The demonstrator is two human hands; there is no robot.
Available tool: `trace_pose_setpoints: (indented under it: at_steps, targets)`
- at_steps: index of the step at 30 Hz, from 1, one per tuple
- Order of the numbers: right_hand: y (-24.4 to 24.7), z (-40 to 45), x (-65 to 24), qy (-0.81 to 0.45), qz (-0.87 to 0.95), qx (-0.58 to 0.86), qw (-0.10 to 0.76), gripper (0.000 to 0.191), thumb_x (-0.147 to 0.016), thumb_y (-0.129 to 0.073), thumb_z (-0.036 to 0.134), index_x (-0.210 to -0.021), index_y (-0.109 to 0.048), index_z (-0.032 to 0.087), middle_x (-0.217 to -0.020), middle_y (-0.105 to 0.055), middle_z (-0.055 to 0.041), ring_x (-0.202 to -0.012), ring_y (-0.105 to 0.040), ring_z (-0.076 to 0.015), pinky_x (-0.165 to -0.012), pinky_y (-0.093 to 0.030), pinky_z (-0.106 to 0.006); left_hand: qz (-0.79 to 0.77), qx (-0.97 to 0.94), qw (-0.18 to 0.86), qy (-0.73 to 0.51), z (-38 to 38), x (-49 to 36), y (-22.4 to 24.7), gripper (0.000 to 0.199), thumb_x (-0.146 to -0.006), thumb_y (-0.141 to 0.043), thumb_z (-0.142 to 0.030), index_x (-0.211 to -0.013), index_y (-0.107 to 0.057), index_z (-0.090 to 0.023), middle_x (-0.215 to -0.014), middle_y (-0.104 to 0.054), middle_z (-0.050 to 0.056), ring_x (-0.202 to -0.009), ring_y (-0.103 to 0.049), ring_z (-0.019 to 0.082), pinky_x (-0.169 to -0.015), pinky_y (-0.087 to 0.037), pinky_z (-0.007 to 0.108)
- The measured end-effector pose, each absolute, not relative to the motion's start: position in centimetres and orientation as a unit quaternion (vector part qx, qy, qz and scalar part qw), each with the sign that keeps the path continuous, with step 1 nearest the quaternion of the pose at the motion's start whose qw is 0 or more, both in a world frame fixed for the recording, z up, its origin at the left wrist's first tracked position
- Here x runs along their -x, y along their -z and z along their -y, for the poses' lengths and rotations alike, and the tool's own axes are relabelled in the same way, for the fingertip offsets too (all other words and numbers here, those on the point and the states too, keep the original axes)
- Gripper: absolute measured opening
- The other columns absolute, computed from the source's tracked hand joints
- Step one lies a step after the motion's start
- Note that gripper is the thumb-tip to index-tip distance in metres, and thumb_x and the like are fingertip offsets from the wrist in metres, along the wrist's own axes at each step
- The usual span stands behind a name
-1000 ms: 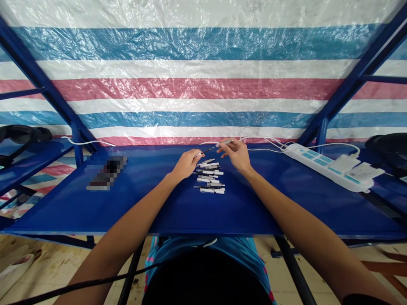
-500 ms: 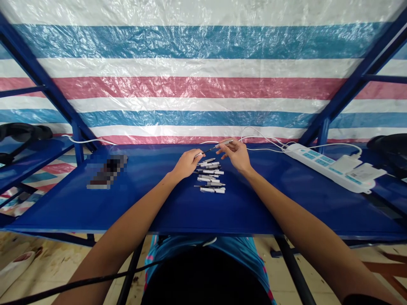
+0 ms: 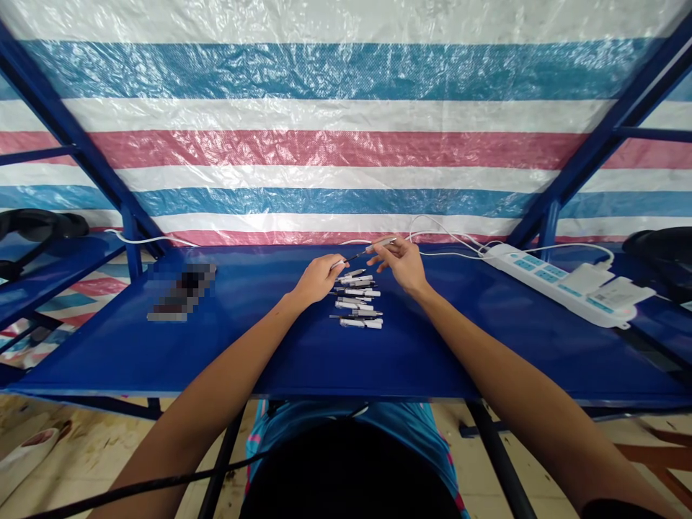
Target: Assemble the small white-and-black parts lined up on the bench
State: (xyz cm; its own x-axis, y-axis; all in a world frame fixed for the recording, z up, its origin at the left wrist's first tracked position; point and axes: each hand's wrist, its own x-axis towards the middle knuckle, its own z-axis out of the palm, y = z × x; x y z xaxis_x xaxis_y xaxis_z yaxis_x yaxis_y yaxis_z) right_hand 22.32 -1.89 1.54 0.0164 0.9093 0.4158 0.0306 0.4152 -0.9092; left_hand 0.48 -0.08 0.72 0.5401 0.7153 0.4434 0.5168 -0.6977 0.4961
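Observation:
Several white pens and pen parts (image 3: 361,324) lie in a column on the blue table, between my forearms. Just beyond and left of them, my left hand (image 3: 318,280) is closed on a white pen part whose tip shows at the fingers. My right hand (image 3: 403,265) pinches a white pen barrel (image 3: 381,246) between thumb and fingers. A thin dark refill (image 3: 355,256) spans the gap between both hands. Whether it is joined to either part is too small to tell.
On the right of the blue table (image 3: 238,353) lies a white power strip (image 3: 540,277) with plugged-in chargers and white cables. A blurred-out dark object (image 3: 181,292) rests at the left. Blue metal posts and a striped sheet stand behind.

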Motion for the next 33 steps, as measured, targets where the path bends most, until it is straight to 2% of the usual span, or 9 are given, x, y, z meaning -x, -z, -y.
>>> trace_pose_setpoints:
  at_steps: [9,22,33]
  targets:
    - [-1.6,1.9,-22.3,-0.372,0.598,0.396,0.589,0.057,-0.069,-0.079,0.074,-0.087,-0.066,0.022,-0.087,-0.078,-0.0070,-0.064,-0.074,-0.0208,-0.050,-0.056,-0.028,-0.362,-0.861,0.160,-0.319,0.1,-0.5,-0.8,0.032,-0.106,-0.043,-0.033,-0.100,-0.071,-0.017,-0.089,-0.072,0.006,-0.080,-0.066,0.021,-0.078,-0.050,0.030]
    - [-1.4,2.2,-22.0,-0.400,0.628,0.381,0.548,0.047,-0.070,-0.082,0.060,-0.090,-0.069,0.020,-0.086,-0.078,-0.0073,-0.065,-0.073,-0.0207,-0.049,-0.057,-0.029,-0.347,-0.868,0.171,-0.311,0.4,-0.7,-1.0,0.035,-0.106,-0.042,-0.037,-0.096,-0.069,-0.017,-0.086,-0.072,0.005,-0.076,-0.063,0.019,-0.077,-0.048,0.030]
    - [-1.2,2.5,-21.4,-0.407,0.655,0.384,0.508,0.039,-0.069,-0.083,0.053,-0.087,-0.072,0.020,-0.075,-0.074,-0.0036,-0.059,-0.069,-0.0195,-0.045,-0.055,-0.029,-0.345,-0.877,0.151,-0.298,-0.2,-0.7,-0.5,0.032,-0.103,-0.051,-0.037,-0.089,-0.072,-0.018,-0.083,-0.069,0.005,-0.076,-0.061,0.019,-0.073,-0.044,0.029]
